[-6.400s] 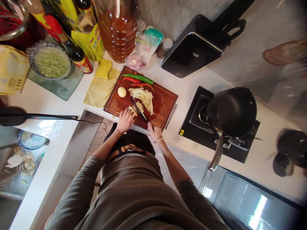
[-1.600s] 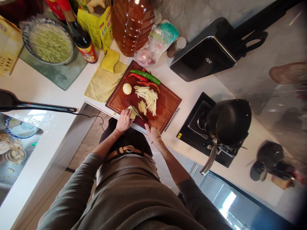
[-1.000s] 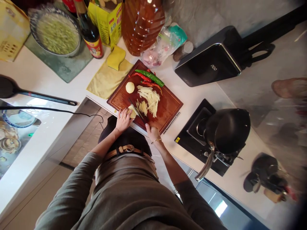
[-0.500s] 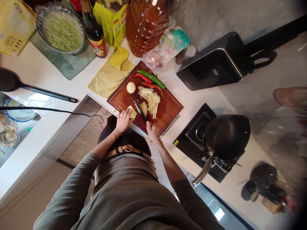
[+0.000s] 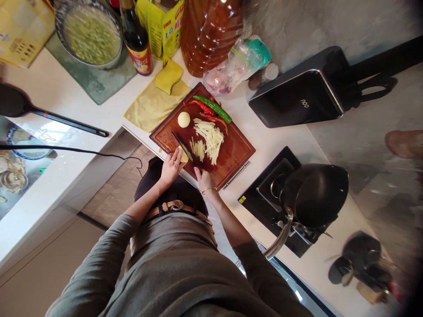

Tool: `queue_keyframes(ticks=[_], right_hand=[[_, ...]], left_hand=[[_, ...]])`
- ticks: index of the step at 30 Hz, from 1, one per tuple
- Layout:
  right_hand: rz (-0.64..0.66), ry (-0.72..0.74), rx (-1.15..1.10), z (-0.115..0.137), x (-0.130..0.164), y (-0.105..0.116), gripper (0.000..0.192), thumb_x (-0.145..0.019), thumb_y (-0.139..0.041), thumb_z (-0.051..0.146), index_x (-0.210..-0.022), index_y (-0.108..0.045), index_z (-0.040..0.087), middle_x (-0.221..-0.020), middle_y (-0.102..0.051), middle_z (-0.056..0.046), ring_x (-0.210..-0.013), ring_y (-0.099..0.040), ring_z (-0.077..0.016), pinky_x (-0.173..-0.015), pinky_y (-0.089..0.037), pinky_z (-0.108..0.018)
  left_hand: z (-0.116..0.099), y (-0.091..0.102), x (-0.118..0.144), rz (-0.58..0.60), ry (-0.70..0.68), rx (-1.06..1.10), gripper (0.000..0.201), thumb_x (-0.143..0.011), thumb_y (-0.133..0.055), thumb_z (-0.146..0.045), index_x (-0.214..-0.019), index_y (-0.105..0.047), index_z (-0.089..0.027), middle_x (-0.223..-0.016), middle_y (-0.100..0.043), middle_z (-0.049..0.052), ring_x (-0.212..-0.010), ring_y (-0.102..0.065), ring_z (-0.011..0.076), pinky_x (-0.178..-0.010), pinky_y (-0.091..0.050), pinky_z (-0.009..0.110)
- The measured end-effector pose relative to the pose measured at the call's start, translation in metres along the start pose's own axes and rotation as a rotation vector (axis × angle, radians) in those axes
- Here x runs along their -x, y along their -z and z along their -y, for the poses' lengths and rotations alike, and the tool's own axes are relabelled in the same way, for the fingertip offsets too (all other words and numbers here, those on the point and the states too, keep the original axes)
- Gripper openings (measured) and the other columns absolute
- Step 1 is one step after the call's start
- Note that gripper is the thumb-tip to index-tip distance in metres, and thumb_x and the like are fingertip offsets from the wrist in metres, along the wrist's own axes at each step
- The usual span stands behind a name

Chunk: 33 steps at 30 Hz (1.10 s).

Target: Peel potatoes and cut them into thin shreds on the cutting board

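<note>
Slicing at the near edge of the cutting board (image 5: 231, 152): the right hand (image 5: 204, 179) is wrapped around the handle of a dark-bladed knife (image 5: 183, 147), whose blade angles across the board toward the left hand (image 5: 171, 167). That hand, curled with fingertips bent down, pins a small pale potato piece (image 5: 183, 156) just beside the blade. A loose heap of cut strips (image 5: 208, 140) lies to the blade's right, a peeled whole potato (image 5: 183, 119) sits farther back, and red and green chillies (image 5: 213, 109) rest along the far edge.

Risks, as judged from this layout: the remaining piece is small and lies touching the fingertips, so a slip of the blade, or the piece rolling, could bring the edge onto a finger. The board's near corner appears to overhang the counter edge (image 5: 139, 136); downward pressure there could tip or shift it. Beyond the board lie a yellow cloth (image 5: 152, 108), a dark sauce bottle (image 5: 137, 37) and a large oil jug (image 5: 209, 33). To the right a black pan (image 5: 313, 193) sits on the stove, its handle projecting toward the person.
</note>
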State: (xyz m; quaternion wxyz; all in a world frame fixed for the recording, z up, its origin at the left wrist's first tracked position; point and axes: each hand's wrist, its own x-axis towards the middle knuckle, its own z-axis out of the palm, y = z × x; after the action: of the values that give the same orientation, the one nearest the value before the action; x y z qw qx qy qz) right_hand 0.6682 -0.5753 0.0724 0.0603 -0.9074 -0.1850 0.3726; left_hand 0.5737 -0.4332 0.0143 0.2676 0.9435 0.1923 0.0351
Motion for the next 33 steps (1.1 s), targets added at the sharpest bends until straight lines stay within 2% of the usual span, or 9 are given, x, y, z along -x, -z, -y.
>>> queue_keyframes(ticks=[5, 9, 16, 19, 22, 27, 30, 33], right_hand=[[-0.013, 0.022, -0.149, -0.015, -0.002, 0.000, 0.081, -0.092, -0.002, 0.058, -0.082, -0.068, 0.013, -0.067, -0.068, -0.012, -0.062, -0.063, -0.0179, -0.056, -0.039, -0.024], [0.000, 0.066, -0.131, -0.025, 0.004, 0.008, 0.076, -0.091, -0.009, 0.061, -0.078, -0.068, 0.014, -0.066, -0.068, -0.011, -0.062, -0.062, -0.0181, -0.057, -0.039, -0.024], [0.048, 0.103, -0.033, -0.021, 0.009, 0.018, 0.065, -0.093, -0.020, 0.055, -0.088, -0.070, 0.014, -0.080, -0.071, -0.015, -0.078, -0.067, -0.0221, -0.063, -0.039, -0.025], [0.062, 0.091, 0.010, -0.013, 0.003, 0.015, 0.064, -0.093, -0.023, 0.055, -0.090, -0.071, 0.014, -0.082, -0.072, -0.016, -0.080, -0.067, -0.0232, -0.064, -0.040, -0.025], [0.017, 0.081, 0.002, -0.006, -0.006, 0.007, 0.064, -0.093, -0.024, 0.057, -0.093, -0.072, 0.014, -0.082, -0.072, -0.016, -0.080, -0.067, -0.0237, -0.065, -0.040, -0.025], [-0.045, 0.072, -0.122, -0.014, -0.009, -0.001, 0.075, -0.092, -0.012, 0.059, -0.087, -0.071, 0.012, -0.073, -0.071, -0.014, -0.070, -0.066, -0.0204, -0.060, -0.038, -0.025], [-0.035, 0.109, -0.129, -0.023, -0.003, 0.007, 0.076, -0.091, -0.012, 0.062, -0.084, -0.070, 0.013, -0.068, -0.069, -0.012, -0.062, -0.063, -0.0183, -0.056, -0.036, -0.025], [-0.012, 0.155, -0.065, -0.027, 0.006, 0.017, 0.070, -0.092, -0.018, 0.060, -0.084, -0.070, 0.013, -0.070, -0.070, -0.013, -0.064, -0.064, -0.0198, -0.056, -0.035, -0.026]], left_hand=[[-0.005, -0.003, 0.003, -0.025, 0.042, 0.059, 0.055, -0.092, -0.038, -0.038, -0.139, -0.035, -0.010, -0.140, -0.043, 0.019, -0.119, -0.049, 0.0275, -0.100, -0.040, 0.044], [-0.010, -0.005, 0.005, -0.039, 0.093, 0.068, 0.055, -0.092, -0.038, -0.038, -0.138, -0.035, -0.008, -0.140, -0.043, 0.020, -0.120, -0.048, 0.0279, -0.100, -0.041, 0.043], [-0.016, -0.003, 0.007, -0.066, 0.141, 0.071, 0.051, -0.092, -0.040, -0.037, -0.137, -0.038, -0.013, -0.141, -0.043, 0.017, -0.121, -0.047, 0.0278, -0.100, -0.041, 0.043], [-0.017, -0.002, 0.006, -0.053, 0.157, 0.098, 0.051, -0.092, -0.041, -0.035, -0.137, -0.039, -0.012, -0.139, -0.045, 0.017, -0.121, -0.046, 0.0272, -0.101, -0.041, 0.043], [-0.018, -0.002, 0.006, -0.059, 0.167, 0.138, 0.051, -0.091, -0.044, -0.034, -0.137, -0.039, -0.013, -0.141, -0.044, 0.016, -0.121, -0.046, 0.0269, -0.101, -0.040, 0.043], [-0.016, -0.006, 0.007, -0.094, 0.180, 0.185, 0.054, -0.089, -0.048, -0.034, -0.137, -0.038, -0.013, -0.139, -0.045, 0.016, -0.123, -0.046, 0.0272, -0.101, -0.040, 0.044], [-0.015, -0.008, 0.008, -0.114, 0.196, 0.196, 0.056, -0.088, -0.050, -0.034, -0.138, -0.037, -0.010, -0.139, -0.045, 0.018, -0.124, -0.044, 0.0279, -0.102, -0.039, 0.044], [-0.016, -0.009, 0.008, -0.125, 0.216, 0.204, 0.056, -0.088, -0.050, -0.033, -0.137, -0.037, -0.009, -0.139, -0.045, 0.019, -0.125, -0.044, 0.0277, -0.102, -0.039, 0.044]])
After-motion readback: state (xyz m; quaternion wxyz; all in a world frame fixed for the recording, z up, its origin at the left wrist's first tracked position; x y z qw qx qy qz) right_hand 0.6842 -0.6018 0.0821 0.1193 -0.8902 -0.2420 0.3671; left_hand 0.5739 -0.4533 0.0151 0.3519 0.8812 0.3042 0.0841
